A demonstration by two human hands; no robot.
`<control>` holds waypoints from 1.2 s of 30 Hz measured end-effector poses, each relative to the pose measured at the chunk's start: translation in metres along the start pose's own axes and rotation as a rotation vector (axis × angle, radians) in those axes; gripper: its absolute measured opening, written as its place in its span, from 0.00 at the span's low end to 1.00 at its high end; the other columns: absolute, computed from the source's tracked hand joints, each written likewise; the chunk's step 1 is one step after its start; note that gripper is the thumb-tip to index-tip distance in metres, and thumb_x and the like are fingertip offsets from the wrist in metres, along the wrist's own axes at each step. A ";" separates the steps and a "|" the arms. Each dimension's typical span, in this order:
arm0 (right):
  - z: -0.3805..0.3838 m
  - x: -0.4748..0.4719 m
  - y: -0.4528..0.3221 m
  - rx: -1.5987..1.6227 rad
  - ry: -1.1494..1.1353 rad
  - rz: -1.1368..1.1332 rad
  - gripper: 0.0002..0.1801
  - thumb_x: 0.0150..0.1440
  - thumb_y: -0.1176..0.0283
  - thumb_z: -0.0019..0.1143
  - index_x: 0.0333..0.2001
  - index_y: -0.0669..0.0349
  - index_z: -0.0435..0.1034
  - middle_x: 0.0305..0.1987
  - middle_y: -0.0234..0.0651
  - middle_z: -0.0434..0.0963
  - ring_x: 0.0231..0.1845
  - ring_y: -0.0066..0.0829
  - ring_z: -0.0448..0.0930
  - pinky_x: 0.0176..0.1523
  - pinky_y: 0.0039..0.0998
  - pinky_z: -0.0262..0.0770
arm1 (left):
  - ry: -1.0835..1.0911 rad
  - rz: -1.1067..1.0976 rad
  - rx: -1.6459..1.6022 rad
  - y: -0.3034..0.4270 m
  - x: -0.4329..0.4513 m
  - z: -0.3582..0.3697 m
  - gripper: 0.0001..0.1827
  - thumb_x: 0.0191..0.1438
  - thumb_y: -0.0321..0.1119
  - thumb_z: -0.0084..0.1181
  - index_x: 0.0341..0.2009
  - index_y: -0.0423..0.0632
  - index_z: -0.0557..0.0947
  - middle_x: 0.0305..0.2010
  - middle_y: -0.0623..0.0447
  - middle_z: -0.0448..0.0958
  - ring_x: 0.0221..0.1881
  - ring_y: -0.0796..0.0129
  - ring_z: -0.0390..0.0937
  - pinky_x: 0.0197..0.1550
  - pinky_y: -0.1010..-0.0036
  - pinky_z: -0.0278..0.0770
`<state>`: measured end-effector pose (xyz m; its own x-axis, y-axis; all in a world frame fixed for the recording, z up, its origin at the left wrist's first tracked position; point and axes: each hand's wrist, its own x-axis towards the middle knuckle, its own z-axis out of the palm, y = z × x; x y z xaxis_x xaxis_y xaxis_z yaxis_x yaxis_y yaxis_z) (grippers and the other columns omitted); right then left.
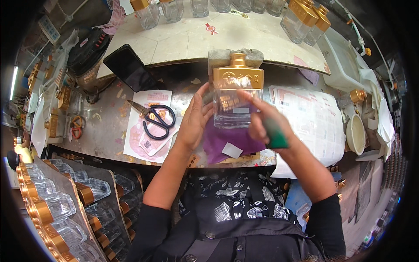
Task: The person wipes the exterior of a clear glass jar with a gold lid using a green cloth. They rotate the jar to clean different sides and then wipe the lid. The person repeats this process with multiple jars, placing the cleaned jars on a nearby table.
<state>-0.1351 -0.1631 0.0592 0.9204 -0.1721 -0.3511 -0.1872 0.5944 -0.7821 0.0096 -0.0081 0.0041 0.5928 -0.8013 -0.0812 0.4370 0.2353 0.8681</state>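
A clear glass bottle (233, 119) with a gold-coloured shoulder and neck lies before me, its neck resting by a grey cloth pad (216, 59). Gold lettering and a small pale rectangle show on its front. Under its base spreads a purple cloth (216, 144) with a small white paper piece (232, 150) on top. My left hand (195, 119) is at the bottle's left side, fingers apart; whether they touch the glass is unclear. Over the bottle's right side, my right hand (270, 121) is blurred, index finger extended, with a green object (277, 137) in its palm.
Black-handled scissors (158, 119) lie on printed sheets at left, near a leaning smartphone (129, 67). Printed sheets (307, 124) and a white bowl (355, 134) are at right. Several bottles (172, 11) stand on the raised board (183, 36); more bottles (59, 206) fill racks at lower left.
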 end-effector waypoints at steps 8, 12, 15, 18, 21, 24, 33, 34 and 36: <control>0.015 -0.018 0.040 -0.259 0.257 -0.118 0.32 0.66 0.51 0.37 0.66 0.60 0.55 0.15 0.30 0.70 0.10 0.16 0.63 0.16 0.17 0.59 | 0.011 0.050 0.234 -0.006 -0.004 0.016 0.45 0.52 0.28 0.62 0.69 0.45 0.50 0.65 0.45 0.59 0.61 0.57 0.64 0.60 0.67 0.66; 0.012 -0.024 0.046 -0.288 0.365 -0.196 0.26 0.65 0.58 0.45 0.64 0.57 0.60 0.16 0.26 0.70 0.18 0.13 0.68 0.25 0.15 0.62 | 0.013 0.049 0.225 -0.007 -0.004 0.013 0.46 0.51 0.28 0.63 0.69 0.45 0.50 0.65 0.44 0.59 0.62 0.55 0.63 0.59 0.65 0.66; -0.005 -0.027 0.036 -0.364 0.457 -0.309 0.21 0.62 0.62 0.52 0.57 0.59 0.66 0.19 0.26 0.73 0.21 0.11 0.69 0.26 0.15 0.62 | 0.004 0.030 0.221 0.000 -0.005 0.013 0.45 0.52 0.29 0.63 0.69 0.45 0.50 0.64 0.44 0.61 0.62 0.56 0.64 0.58 0.66 0.68; -0.029 -0.013 0.017 -0.436 0.525 -0.213 0.25 0.57 0.58 0.59 0.53 0.62 0.68 0.28 0.31 0.77 0.25 0.13 0.72 0.28 0.17 0.64 | 0.005 0.016 0.216 0.003 -0.001 0.015 0.44 0.53 0.30 0.62 0.69 0.45 0.51 0.62 0.43 0.62 0.61 0.58 0.65 0.57 0.68 0.69; -0.030 0.002 0.008 -0.738 0.460 -0.164 0.22 0.57 0.58 0.58 0.47 0.62 0.69 0.20 0.23 0.70 0.21 0.10 0.65 0.25 0.18 0.57 | 0.012 0.044 0.233 -0.001 0.003 0.015 0.44 0.53 0.30 0.63 0.68 0.44 0.52 0.62 0.43 0.63 0.60 0.60 0.67 0.57 0.69 0.70; -0.025 0.009 -0.004 -0.835 0.371 -0.081 0.29 0.52 0.53 0.63 0.47 0.67 0.70 0.24 0.32 0.76 0.27 0.16 0.73 0.31 0.21 0.66 | 0.017 0.062 0.239 0.000 0.002 0.015 0.43 0.53 0.30 0.63 0.68 0.44 0.52 0.62 0.44 0.63 0.59 0.61 0.68 0.56 0.70 0.70; -0.043 0.010 0.015 -0.727 0.268 -0.101 0.35 0.51 0.50 0.63 0.51 0.70 0.71 0.24 0.30 0.74 0.28 0.17 0.72 0.33 0.21 0.66 | -0.012 0.031 0.206 0.002 -0.004 0.008 0.45 0.50 0.27 0.64 0.68 0.45 0.53 0.61 0.45 0.64 0.60 0.61 0.65 0.57 0.70 0.70; -0.043 0.010 0.014 -0.759 0.270 -0.063 0.33 0.52 0.53 0.62 0.52 0.70 0.69 0.26 0.31 0.76 0.30 0.17 0.73 0.36 0.21 0.67 | -0.014 0.039 0.202 0.002 -0.005 0.008 0.45 0.50 0.26 0.64 0.68 0.45 0.53 0.60 0.45 0.64 0.60 0.60 0.65 0.57 0.70 0.69; -0.044 0.010 0.011 -0.824 0.270 0.010 0.28 0.56 0.60 0.60 0.54 0.69 0.67 0.32 0.33 0.80 0.36 0.16 0.75 0.43 0.20 0.69 | -0.016 -0.003 0.180 0.005 -0.007 0.011 0.46 0.50 0.26 0.64 0.68 0.44 0.52 0.63 0.45 0.61 0.62 0.60 0.64 0.60 0.69 0.66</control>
<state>-0.1436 -0.1933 0.0245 0.8238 -0.4129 -0.3885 -0.4801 -0.1439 -0.8653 0.0007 -0.0071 0.0145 0.5802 -0.8108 -0.0771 0.3094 0.1318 0.9418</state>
